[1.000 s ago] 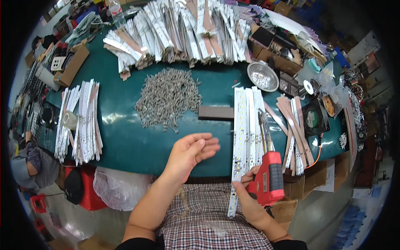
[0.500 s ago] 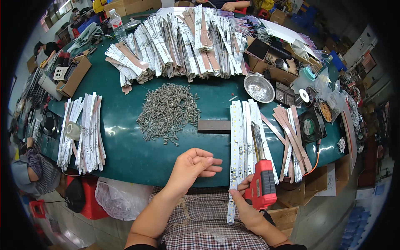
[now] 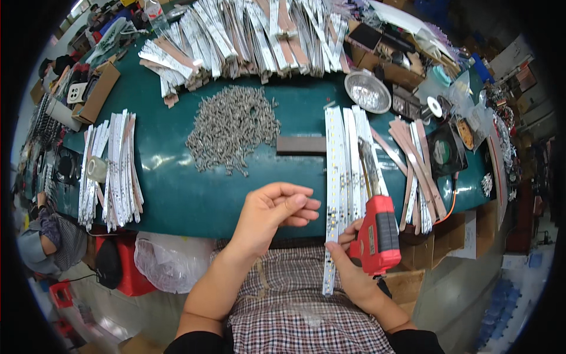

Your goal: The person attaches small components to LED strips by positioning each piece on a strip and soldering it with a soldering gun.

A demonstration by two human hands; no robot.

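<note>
My right hand (image 3: 349, 264) grips a red electric screwdriver (image 3: 377, 231) at the near edge of the green table (image 3: 177, 177); its bit lies over several long white LED strips (image 3: 342, 153). One strip (image 3: 330, 259) hangs past the table edge beside that hand. My left hand (image 3: 272, 211) hovers over the table's near edge with fingers curled together, thumb against fingertips; whether it pinches something small I cannot tell. A heap of small grey screws (image 3: 233, 127) lies beyond it.
A dark rectangular block (image 3: 300, 144) sits next to the strips. Piles of strips (image 3: 247, 35) fill the table's far side, another bundle (image 3: 112, 168) lies left. A metal bowl (image 3: 367, 91), a small fan (image 3: 445, 150) and boxes crowd the right.
My left hand has drawn back toward me and its fingers have curled closer together. The right hand with the screwdriver has shifted only slightly.
</note>
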